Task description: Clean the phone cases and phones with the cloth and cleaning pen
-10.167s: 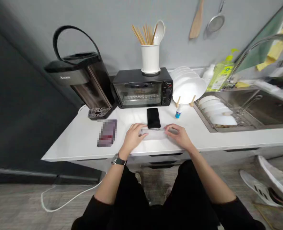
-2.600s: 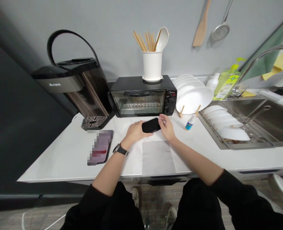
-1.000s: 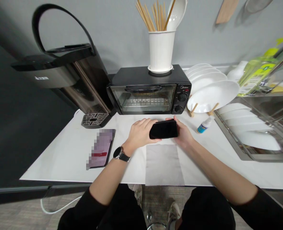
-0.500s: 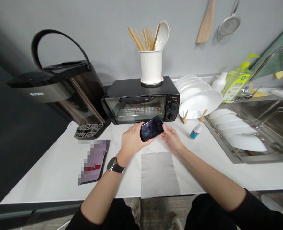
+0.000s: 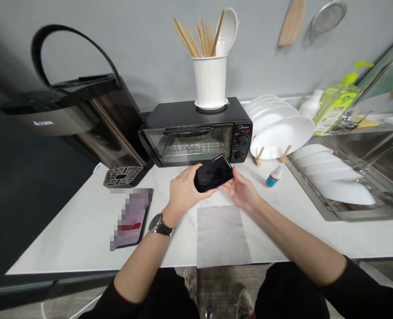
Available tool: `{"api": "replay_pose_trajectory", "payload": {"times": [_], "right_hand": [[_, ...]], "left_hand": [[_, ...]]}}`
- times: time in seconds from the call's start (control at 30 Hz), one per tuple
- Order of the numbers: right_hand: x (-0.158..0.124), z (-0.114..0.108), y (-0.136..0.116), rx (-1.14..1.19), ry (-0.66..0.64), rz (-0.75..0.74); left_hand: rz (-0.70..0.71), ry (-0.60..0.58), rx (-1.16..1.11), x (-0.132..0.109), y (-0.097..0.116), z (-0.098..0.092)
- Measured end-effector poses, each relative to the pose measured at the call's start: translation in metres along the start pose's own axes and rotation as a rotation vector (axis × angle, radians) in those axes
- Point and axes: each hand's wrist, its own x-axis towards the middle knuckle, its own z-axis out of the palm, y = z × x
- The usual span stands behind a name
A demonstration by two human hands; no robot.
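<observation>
A black smartphone point(image 5: 214, 173) with a dark screen is held tilted above the counter, in front of the toaster oven. My left hand point(image 5: 186, 189) grips its left end and lower edge. On the phone's right end, my right hand point(image 5: 243, 189) has its thumb at the edge and its fingers underneath. Below the hands a grey cleaning cloth point(image 5: 223, 237) lies flat at the counter's front edge. A small white bottle with a blue label point(image 5: 273, 177) stands to the right of my right hand.
Behind the phone sits a toaster oven point(image 5: 193, 133) bearing a white utensil holder point(image 5: 210, 82). At left are a large drink dispenser point(image 5: 113, 119) and a second phone point(image 5: 133, 219), partly pixelated. White plates point(image 5: 279, 135) and a sink point(image 5: 336, 218) occupy the right.
The camera view has shifted slightly, so the background sits a little differently. Both hands still hold the phone in nearly the same place and tilt.
</observation>
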Motion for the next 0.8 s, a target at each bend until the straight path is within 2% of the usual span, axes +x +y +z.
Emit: {"api": "replay_pose_trajectory", "payload": {"times": [0.2, 0.3, 0.4, 0.57, 0.8], "right_hand": [[-0.001, 0.0, -0.007, 0.003, -0.03, 0.07], [-0.001, 0.0, -0.007, -0.024, -0.03, 0.061], [0.001, 0.001, -0.005, -0.069, -0.018, 0.021], [0.007, 0.0, -0.004, -0.163, 0.019, -0.091], [0.003, 0.008, -0.007, -0.299, 0.047, -0.251]], "left_hand": [[0.0, -0.021, -0.051, -0.002, 0.001, -0.003], [-0.021, -0.075, -0.079, -0.002, 0.002, -0.004], [-0.037, -0.121, -0.076, -0.002, 0.005, -0.004], [-0.04, -0.102, -0.123, -0.004, 0.014, -0.002], [-0.129, -0.103, -0.197, -0.005, 0.018, 0.006]]}}
